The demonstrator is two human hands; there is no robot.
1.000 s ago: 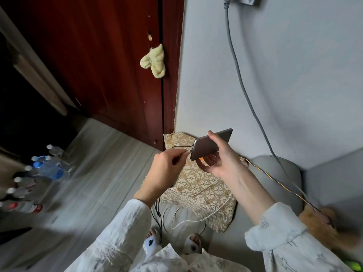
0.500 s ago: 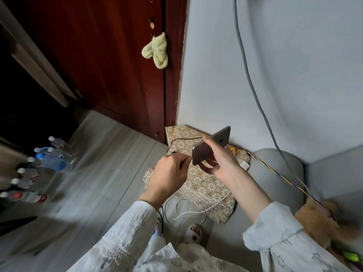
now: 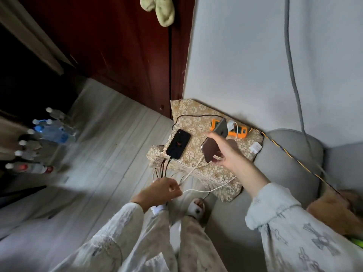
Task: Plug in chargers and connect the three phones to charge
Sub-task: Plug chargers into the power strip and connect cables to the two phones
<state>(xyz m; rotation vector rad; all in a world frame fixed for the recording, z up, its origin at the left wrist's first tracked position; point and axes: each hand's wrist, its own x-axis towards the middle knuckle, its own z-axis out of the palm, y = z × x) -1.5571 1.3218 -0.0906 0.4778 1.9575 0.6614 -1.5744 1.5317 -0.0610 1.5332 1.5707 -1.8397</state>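
A: Big picture first. You've got the patterned cloth [image 3: 212,169] covering a low stand tucked into the corner by the wall, and everything sits on it. The orange power strip [image 3: 235,130] lies along its far edge, and a white charger [image 3: 255,148] rests near its right edge.

B: And the black phone [image 3: 178,143] lies flat at the cloth's left edge, long axis running from the near-left corner toward the back, with a dark cable at its near end. That one looks connected to me.

A: Now the one in play. Your right hand [image 3: 225,152] grips the grey phone [image 3: 214,143] over the middle of the cloth, tilted, top end toward the power strip, bottom end toward you.

B: The white cable [image 3: 193,167] runs right up to that bottom end. Whether it's seated in the port I can't tell.

A: Your left hand [image 3: 163,190] is down off the cloth's near edge, fingers [image 3: 173,188] curled, pinching the white cable among the loose dark leads.

B: So the cable leads up and to the right from your left fingers to the phone. The right hand is the nearer one to the cloth.

A: My read: if it's plugged in, you lay that phone flat beside the black one, long axis parallel. No third phone in view.
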